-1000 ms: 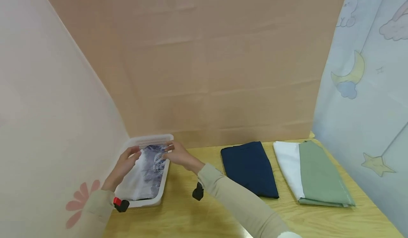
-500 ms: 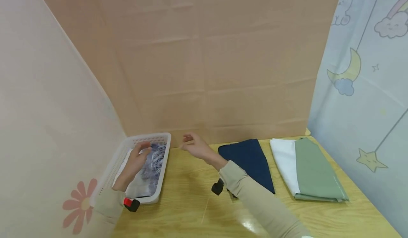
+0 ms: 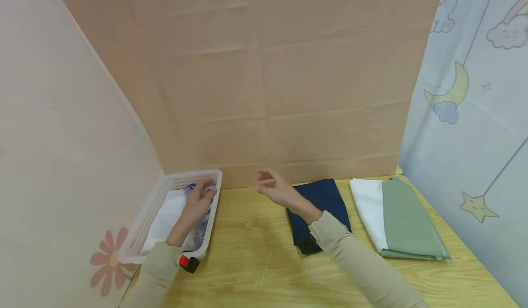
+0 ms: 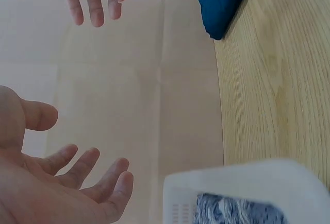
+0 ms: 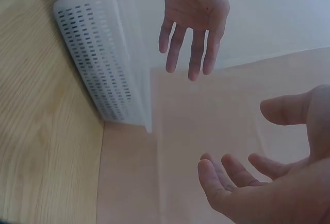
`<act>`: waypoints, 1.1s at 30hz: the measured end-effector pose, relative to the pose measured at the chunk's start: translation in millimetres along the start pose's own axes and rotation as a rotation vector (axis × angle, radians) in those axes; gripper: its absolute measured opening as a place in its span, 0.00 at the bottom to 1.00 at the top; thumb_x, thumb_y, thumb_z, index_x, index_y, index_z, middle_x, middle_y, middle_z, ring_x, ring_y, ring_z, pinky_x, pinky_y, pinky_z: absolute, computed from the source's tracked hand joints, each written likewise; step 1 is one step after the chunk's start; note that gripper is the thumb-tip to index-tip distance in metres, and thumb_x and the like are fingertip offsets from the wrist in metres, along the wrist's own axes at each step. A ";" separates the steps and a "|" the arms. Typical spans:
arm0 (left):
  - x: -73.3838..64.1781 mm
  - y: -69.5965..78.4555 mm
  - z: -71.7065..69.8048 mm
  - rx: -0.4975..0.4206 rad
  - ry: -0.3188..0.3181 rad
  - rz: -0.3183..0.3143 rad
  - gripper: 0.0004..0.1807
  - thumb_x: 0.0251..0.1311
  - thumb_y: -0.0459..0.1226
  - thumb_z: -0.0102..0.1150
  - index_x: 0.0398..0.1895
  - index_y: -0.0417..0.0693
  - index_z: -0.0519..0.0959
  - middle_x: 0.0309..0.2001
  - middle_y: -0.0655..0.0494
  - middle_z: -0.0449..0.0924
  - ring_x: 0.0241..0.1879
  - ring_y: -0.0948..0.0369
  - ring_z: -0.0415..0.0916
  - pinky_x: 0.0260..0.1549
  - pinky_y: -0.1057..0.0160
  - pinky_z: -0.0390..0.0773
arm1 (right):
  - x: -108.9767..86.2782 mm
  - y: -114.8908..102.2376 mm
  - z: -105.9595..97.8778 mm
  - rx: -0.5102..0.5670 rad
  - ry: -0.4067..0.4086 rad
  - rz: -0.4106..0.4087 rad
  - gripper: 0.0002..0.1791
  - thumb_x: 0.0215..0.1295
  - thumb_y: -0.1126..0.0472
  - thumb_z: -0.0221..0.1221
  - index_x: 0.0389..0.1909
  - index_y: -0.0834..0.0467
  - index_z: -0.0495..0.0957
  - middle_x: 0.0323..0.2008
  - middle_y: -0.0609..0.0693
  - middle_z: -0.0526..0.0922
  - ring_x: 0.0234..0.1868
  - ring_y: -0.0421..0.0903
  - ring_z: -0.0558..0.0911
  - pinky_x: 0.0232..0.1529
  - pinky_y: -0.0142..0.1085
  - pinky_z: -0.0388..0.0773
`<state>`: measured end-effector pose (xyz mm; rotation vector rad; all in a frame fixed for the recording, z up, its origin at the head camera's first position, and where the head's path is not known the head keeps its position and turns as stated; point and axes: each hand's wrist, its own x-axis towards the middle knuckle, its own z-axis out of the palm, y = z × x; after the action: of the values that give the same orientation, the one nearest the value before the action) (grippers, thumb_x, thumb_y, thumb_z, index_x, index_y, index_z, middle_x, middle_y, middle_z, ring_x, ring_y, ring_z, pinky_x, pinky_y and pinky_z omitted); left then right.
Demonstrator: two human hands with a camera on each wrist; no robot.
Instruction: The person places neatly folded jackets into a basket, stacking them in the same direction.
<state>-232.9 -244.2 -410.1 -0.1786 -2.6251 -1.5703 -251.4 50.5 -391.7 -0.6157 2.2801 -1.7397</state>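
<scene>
My left hand (image 3: 195,209) hangs over the right part of a white plastic basket (image 3: 136,239), fingers relaxed and holding nothing. Inside the basket lie a white folded cloth (image 3: 166,214) and a blue-and-white patterned cloth (image 4: 237,211), partly hidden by that hand in the head view. My right hand (image 3: 282,191) is in the air between the basket and a folded navy cloth (image 3: 326,200), its thumb and fingers spread apart with nothing between them. The right forearm overlaps part of the navy cloth. The wrist views show both palms bare.
A folded white and green cloth (image 3: 412,221) lies at the right of the wooden table (image 3: 247,262). A tan sheet (image 3: 264,92) hangs behind the table. Printed curtains stand on both sides, the left one (image 3: 74,161) close against the basket.
Both hands have shifted right. My right hand has left the basket and reached the navy cloth's left side; my left has crossed over the basket. The cloths stay in place.
</scene>
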 end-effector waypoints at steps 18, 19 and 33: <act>0.0 6.8 66.0 -0.034 -0.048 0.031 0.29 0.82 0.39 0.51 0.80 0.40 0.63 0.77 0.37 0.67 0.70 0.37 0.73 0.65 0.37 0.77 | -45.8 41.7 -58.8 -0.099 0.122 0.043 0.33 0.82 0.55 0.58 0.81 0.56 0.61 0.76 0.62 0.67 0.73 0.64 0.75 0.68 0.61 0.76; 0.4 7.4 69.1 -0.036 -0.044 0.032 0.29 0.81 0.39 0.52 0.80 0.40 0.64 0.77 0.37 0.67 0.70 0.37 0.73 0.65 0.37 0.77 | -48.3 43.3 -61.8 -0.105 0.131 0.046 0.33 0.82 0.54 0.58 0.81 0.56 0.61 0.76 0.62 0.67 0.73 0.64 0.75 0.68 0.61 0.76; 2.2 -1.7 113.8 -0.076 -0.077 0.070 0.25 0.81 0.38 0.53 0.75 0.39 0.68 0.74 0.37 0.70 0.67 0.35 0.76 0.61 0.37 0.81 | -76.5 69.8 -88.0 -0.177 0.220 0.084 0.36 0.81 0.53 0.59 0.82 0.58 0.59 0.76 0.66 0.67 0.71 0.67 0.76 0.65 0.60 0.79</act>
<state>-236.1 -144.6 -465.1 -0.3387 -2.5858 -1.6737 -233.0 176.2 -440.1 -0.3666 2.5893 -1.6517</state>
